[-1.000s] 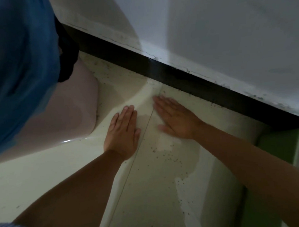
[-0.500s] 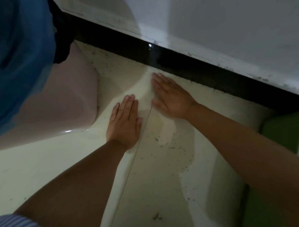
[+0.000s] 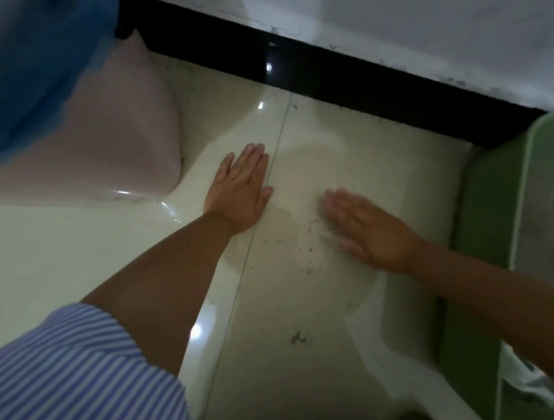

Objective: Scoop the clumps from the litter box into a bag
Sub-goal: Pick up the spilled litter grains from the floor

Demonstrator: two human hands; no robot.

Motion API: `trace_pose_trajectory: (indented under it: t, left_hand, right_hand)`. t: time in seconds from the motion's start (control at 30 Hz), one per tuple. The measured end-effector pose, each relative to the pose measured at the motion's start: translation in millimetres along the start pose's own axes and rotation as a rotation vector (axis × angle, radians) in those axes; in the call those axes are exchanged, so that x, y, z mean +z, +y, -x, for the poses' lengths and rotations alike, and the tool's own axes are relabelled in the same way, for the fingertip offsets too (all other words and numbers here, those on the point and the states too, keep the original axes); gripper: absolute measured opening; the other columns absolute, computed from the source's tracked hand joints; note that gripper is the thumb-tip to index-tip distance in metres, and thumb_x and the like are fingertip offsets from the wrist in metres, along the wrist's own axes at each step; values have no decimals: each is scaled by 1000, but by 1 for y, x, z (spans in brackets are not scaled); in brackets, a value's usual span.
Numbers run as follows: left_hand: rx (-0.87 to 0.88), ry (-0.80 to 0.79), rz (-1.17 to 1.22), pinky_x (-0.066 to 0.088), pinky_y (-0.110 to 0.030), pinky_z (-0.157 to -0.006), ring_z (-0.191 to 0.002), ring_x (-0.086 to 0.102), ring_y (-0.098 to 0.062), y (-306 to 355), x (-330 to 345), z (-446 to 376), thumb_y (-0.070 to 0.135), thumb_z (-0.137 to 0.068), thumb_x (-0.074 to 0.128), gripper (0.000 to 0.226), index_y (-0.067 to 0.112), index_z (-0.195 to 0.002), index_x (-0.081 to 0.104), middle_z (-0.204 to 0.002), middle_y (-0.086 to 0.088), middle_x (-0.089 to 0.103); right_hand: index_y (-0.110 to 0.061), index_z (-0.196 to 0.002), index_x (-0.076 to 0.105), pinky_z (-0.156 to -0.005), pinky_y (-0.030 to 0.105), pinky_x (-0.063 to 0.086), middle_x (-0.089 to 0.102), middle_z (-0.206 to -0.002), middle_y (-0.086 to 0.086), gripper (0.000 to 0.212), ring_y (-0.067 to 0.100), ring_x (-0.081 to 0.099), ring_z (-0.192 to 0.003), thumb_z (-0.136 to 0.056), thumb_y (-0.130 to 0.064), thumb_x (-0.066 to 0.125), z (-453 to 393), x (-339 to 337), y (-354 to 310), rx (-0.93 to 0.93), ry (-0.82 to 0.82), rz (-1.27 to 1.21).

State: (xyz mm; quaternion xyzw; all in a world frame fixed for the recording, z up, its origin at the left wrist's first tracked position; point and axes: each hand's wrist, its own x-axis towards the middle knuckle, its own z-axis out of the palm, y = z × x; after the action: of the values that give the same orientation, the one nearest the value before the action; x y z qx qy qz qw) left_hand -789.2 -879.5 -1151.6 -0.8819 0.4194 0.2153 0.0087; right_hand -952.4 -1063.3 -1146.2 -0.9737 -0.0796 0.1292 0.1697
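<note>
Litter box at right edge; both hands flat on the floor

Litter box [image 3: 487,225], green with a paler green rim, stands at the right edge of the view, its near wall just beside the dark baseboard [image 3: 354,76] that runs along the foot of the white wall [image 3: 404,21]. Its contents are blurred and cannot be made out.

Right hand [image 3: 373,233] lies palm down on the cream tiled floor [image 3: 77,248], near the box but not touching it. Its fingers are straight and spread slightly, pointing left and away from the person. The hand is motion-blurred. Dark scattered grains [image 3: 309,239] lie on the tile just left of this hand.

Left hand [image 3: 241,189] rests flat on the floor, fingers straight and held close together, pointing toward the wall. It lies just left of a tile joint [image 3: 252,240], with the thumb reaching the joint. The two hands are apart and hold nothing.

A blue-and-white striped sleeve [image 3: 72,366] covers the left upper arm at lower left. A pale pink rounded fixture [image 3: 113,139] sits on the floor left of the left hand. A blurred blue object [image 3: 38,56] fills the upper left corner, close to the camera.
</note>
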Motion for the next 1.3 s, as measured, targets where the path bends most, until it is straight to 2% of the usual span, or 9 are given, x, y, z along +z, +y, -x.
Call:
trace_pose_trajectory:
  t: [0.1, 0.3, 0.43, 0.57, 0.77, 0.83, 1.0, 1.17, 1.3]
  left_hand:
    - [153, -52, -49, -14, -29, -114, -147, -10, -18, 12, 7, 9, 49, -71, -20, 90, 8, -150, -4, -158, -8, -9]
    - [99, -58, 34, -20, -24, -110, -146, -12, -20, 81, 44, 55, 46, -67, -23, 93, 6, -149, -6, -158, -9, -12]
    - [8, 89, 232, -14, -19, -109, -147, 1, -24, 108, 58, 64, 46, -74, -14, 90, 0, -148, 8, -157, -15, 4]
    - [202, 179, 334, 16, -26, -109, -128, 44, -40, 93, 59, 72, 38, -101, 9, 73, -19, -126, 46, -131, -35, 49]
    - [41, 269, 244, 16, -33, -105, -123, 43, -48, 33, 54, 90, 20, -88, 31, 58, -20, -126, 44, -131, -36, 48]
    - [47, 216, 126, 17, -35, -103, -119, 49, -48, 21, 60, 101, 23, -87, 32, 58, -17, -125, 48, -129, -33, 51]
    - [76, 248, 45, 3, -26, -115, -127, 35, -35, 10, 69, 118, 38, -100, 12, 62, -8, -128, 41, -128, -28, 55]
    - [-151, 266, 106, 23, -44, -111, -129, 42, -45, -11, 63, 139, 37, -86, 27, 69, -12, -133, 42, -137, -30, 45]
    - [-252, 74, 72, 3, -39, -116, -144, 15, -35, -22, 64, 160, 64, -78, 7, 97, -5, -144, 24, -153, -23, 19]
  right_hand:
    - [-2, -145, 18, -111, 17, -10, 0, -148, 5, 112, 17, 0, -139, -70, -74, -23, 12, 7, 3, 249, 16, -21]
    - [1, -125, 41, -108, 33, 16, 59, -126, 24, 64, 41, 58, -114, -98, -41, 1, 30, 48, -39, 362, 39, 60]
    - [-1, -127, 36, -108, 29, 20, 59, -127, 20, 59, 31, 56, -119, -98, -39, 0, 53, 62, -70, 291, 78, -45]
    - [6, -132, 35, -114, 15, -5, 50, -133, 30, 63, 38, 43, -128, -99, -40, 7, 60, 58, -74, 363, 189, -144]
    - [-5, -147, 6, -110, 19, -12, 2, -158, 10, 89, 21, -2, -146, -71, -50, -8, 40, 45, -49, 590, 176, -168]
    - [-5, -147, 10, -111, 20, -10, 5, -157, 12, 90, 23, 3, -147, -72, -51, -9, 23, 44, -56, 549, 144, -141]
    - [3, -123, 53, -105, 31, 22, 60, -125, 22, 74, 37, 59, -114, -97, -41, -1, 9, 58, -85, 219, 18, 52]
    - [1, -128, 35, -112, 21, 2, 57, -128, 24, 62, 33, 48, -124, -98, -41, 1, 23, 58, -93, 74, 49, 55]
    - [10, -136, 34, -114, 16, -7, 38, -140, 32, 75, 37, 29, -135, -95, -49, 11, 52, 52, -79, 368, 203, -96]
